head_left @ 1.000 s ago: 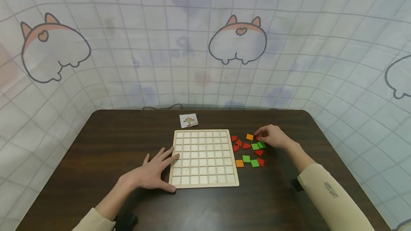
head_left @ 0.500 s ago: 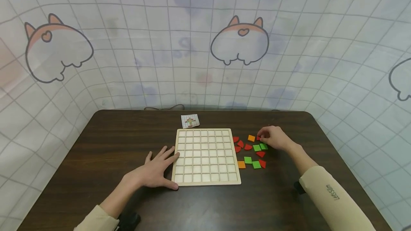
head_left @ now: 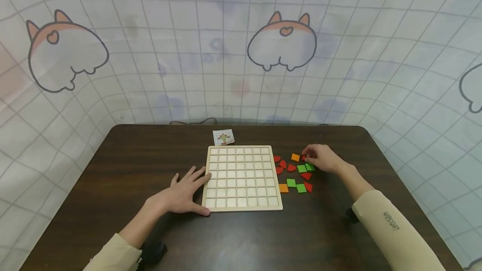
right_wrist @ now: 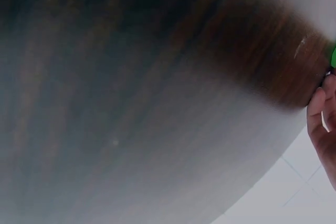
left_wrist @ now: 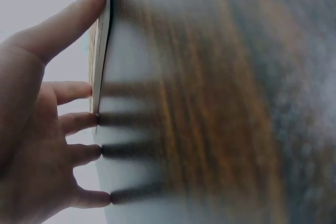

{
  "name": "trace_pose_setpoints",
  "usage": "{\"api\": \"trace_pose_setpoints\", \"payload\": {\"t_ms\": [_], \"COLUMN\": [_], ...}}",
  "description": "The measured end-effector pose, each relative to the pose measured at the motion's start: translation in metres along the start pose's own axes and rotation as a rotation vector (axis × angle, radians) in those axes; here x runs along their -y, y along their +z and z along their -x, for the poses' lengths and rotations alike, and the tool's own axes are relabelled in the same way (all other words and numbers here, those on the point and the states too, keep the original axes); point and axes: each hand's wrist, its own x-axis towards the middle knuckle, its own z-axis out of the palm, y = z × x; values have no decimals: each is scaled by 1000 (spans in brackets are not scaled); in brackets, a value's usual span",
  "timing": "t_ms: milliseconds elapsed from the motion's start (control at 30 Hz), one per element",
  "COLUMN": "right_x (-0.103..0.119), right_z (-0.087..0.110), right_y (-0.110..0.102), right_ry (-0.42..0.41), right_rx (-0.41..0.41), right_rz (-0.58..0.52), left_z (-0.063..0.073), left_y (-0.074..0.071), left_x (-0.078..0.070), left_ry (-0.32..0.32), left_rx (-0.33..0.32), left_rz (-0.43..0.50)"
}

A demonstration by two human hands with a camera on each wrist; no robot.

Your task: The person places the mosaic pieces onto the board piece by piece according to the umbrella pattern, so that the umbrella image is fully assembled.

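Note:
A square wooden grid board (head_left: 244, 209) lies on the dark table with bare cells. My left hand (head_left: 180, 195) rests at its left edge, fingers spread, the thumb at the near left corner. In the left wrist view, the thumb (left_wrist: 73, 22) and some fingertips touch the board's side. To the right of the board, my right hand (head_left: 324, 159) has thumb and fingers bent together around a small red piece (head_left: 303, 158), partly hidden by the fingertips. Green square tiles (head_left: 309, 167) lie just below that hand. In the right wrist view only its fingers (right_wrist: 316, 114) show, at the edge.
Several red rounded pieces (head_left: 291, 167), more green squares (head_left: 291, 183) and orange squares (head_left: 283, 188) lie flat between board and right hand. Behind the board is a small card (head_left: 223, 137) with a printed coloured pattern. A patterned cloth (head_left: 180, 95) hangs behind the table (head_left: 241, 241).
The head view has shifted slightly, moving the whole scene a little. Both hands keep nearly the same places, the left at the board's edge, the right at the red piece.

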Motion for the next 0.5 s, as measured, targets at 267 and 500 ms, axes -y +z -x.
{"api": "trace_pose_setpoints", "payload": {"t_ms": [267, 500], "right_x": [2, 17], "right_z": [-4, -10], "right_y": [-4, -5], "right_ry": [59, 55], "right_rx": [-11, -87], "right_rz": [-52, -92], "left_z": [-1, 0], "left_y": [-3, -1], "left_x": [2, 2], "left_ry": [4, 5], "left_rx": [3, 25], "left_rz": [11, 21]}}
